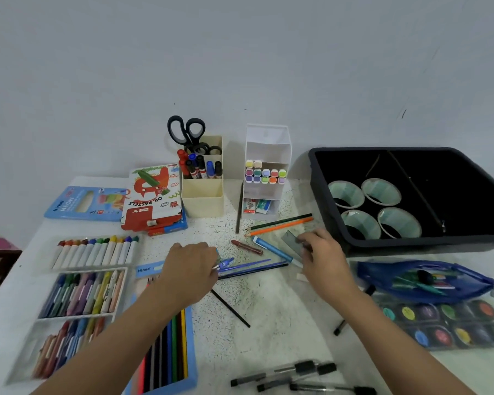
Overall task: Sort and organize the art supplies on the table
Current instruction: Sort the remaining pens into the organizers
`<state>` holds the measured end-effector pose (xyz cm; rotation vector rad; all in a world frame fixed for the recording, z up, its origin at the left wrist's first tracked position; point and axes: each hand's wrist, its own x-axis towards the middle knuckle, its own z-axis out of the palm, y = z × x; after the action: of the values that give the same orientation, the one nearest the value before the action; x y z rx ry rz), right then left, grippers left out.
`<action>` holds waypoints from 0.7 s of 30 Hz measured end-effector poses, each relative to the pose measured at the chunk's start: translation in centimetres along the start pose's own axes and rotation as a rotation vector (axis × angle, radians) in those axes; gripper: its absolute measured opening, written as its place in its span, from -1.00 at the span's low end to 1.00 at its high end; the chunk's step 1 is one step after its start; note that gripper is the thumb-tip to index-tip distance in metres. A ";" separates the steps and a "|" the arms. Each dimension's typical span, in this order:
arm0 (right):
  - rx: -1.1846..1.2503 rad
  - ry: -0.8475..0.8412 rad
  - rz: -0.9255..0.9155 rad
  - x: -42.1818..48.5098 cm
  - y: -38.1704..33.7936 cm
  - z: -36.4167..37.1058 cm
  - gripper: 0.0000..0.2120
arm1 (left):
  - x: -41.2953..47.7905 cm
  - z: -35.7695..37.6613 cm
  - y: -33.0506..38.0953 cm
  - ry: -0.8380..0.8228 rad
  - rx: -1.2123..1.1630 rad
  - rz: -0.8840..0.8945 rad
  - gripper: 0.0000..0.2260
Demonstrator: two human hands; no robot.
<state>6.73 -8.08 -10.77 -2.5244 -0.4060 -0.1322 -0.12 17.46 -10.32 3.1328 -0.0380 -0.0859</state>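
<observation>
Tabletop (283, 309), pen (226, 263) in left hand (191, 266), ruler (293, 240) in right hand (325, 260), bin rim (425, 248) near.

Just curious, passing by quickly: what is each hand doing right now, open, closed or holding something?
Left hand: grips blue pens.
Right hand: pinches a grey ruler.
</observation>
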 end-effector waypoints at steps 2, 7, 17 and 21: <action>0.069 0.042 -0.051 -0.3 -0.4 -1.1 -0.79 | 0.1 -0.2 -0.1 0.063 -0.090 -0.015 -0.88; 0.340 0.034 -0.057 -1.5 -1.6 -5.5 -0.89 | 0.2 -3.4 1.6 0.171 -0.460 -0.012 -0.92; 0.823 -0.010 -0.139 -5.3 3.9 -14.5 -0.89 | -2.0 -7.7 17.5 0.197 -1.231 0.226 -0.90; 0.813 0.022 -0.192 -6.4 8.3 -16.8 -0.84 | -1.2 -6.1 23.3 0.191 -1.260 0.267 -0.92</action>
<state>3.18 -25.61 -2.32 -1.6829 -0.5570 -0.0499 -1.57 -5.78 -3.96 1.8451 -0.2728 0.1404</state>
